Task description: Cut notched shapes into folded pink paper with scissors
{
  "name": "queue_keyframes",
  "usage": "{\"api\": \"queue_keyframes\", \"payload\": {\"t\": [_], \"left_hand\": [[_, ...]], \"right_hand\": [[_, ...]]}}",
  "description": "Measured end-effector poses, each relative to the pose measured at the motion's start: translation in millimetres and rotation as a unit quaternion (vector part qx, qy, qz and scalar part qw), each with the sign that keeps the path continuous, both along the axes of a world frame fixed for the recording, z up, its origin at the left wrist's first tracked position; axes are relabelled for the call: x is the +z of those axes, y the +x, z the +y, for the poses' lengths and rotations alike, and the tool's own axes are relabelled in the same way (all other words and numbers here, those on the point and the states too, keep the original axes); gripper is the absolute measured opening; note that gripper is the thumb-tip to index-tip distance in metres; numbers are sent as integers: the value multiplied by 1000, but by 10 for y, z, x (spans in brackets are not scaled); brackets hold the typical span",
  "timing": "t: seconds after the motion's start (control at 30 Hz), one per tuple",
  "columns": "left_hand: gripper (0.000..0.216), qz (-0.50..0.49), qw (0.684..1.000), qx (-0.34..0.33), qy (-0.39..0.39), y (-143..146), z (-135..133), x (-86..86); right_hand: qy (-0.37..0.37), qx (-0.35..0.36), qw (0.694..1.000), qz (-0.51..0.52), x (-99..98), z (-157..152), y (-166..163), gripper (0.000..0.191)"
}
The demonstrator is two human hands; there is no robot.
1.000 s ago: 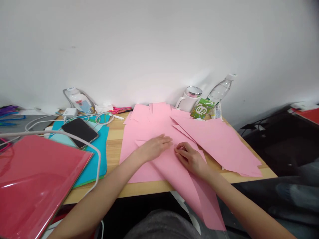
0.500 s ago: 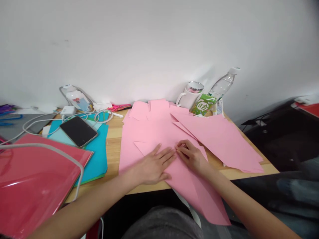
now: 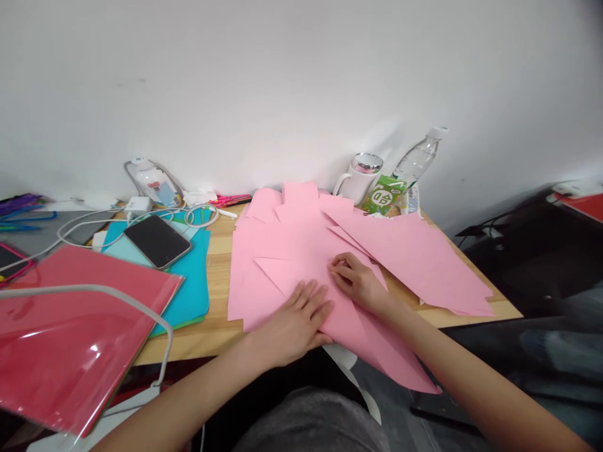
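Note:
A large pink paper sheet (image 3: pixel 377 342) lies folded in front of me on other pink sheets, and its near right part hangs over the table edge. My left hand (image 3: pixel 301 323) rests flat on this sheet near the edge, fingers stretched out. Just up and right of it is my right hand (image 3: pixel 355 279), thumb and fingertips pressed together against the paper. Whether a bit of paper or anything else sits in that pinch cannot be made out. A pointed paper flap (image 3: pixel 273 270) shows left of my hands.
More pink sheets (image 3: pixel 428 263) lie to the right. Behind them stand a white mug (image 3: pixel 358 182), a green packet (image 3: pixel 384 194) and a water bottle (image 3: pixel 417 160). On the left are a phone (image 3: pixel 157 242), white cables, blue paper (image 3: pixel 188 295), a red folder (image 3: pixel 94 320) and scissors (image 3: pixel 230 200).
My left hand has slid slightly toward the table's near edge. My right hand has moved a little away from me, fingertips still together, so the hands are farther apart. The view has shifted slightly.

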State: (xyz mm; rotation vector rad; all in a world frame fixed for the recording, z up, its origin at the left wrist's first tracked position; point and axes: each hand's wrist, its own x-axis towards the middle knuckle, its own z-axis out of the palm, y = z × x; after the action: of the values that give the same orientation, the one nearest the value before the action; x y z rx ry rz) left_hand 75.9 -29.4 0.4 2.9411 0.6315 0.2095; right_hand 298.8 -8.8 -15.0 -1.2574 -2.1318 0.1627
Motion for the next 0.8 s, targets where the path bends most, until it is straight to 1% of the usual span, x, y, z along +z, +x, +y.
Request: {"api": "queue_keyframes", "payload": {"t": [0.1,0.2,0.3,0.37,0.43,0.5,0.63,0.67,0.73,0.8], "left_hand": [[56,-2,999,-8,-38,-105,146,99],[43,-13,999,20,-45,-150,342,150],[40,-26,998,44,-32,-123,532,108],[40,-27,998,55,-24,-95,587,45],[47,-24,998,60,-18,-81,556,-8],[58,-18,998,55,-12,-87,463,-27],[53,16,1000,21,2,-122,268,37],[55,21,1000,8,-2,-131,234,62],[67,32,999,-24,-7,-141,171,100],[83,45,998,-51,8,-130,95,105]], "right_hand": [[5,5,1000,-4,-8,124,-64,19],[14,8,1000,-3,-22,239,-142,20],[19,9,1000,6,-38,293,-187,21],[19,7,1000,13,-46,295,-193,20],[18,5,1000,20,-50,284,-191,20],[17,3,1000,23,-50,272,-190,19],[22,-7,999,23,-40,263,-197,19],[24,-8,999,23,-39,264,-198,19],[26,-7,999,21,-43,273,-196,20],[27,-5,999,20,-58,284,-190,21]]}}
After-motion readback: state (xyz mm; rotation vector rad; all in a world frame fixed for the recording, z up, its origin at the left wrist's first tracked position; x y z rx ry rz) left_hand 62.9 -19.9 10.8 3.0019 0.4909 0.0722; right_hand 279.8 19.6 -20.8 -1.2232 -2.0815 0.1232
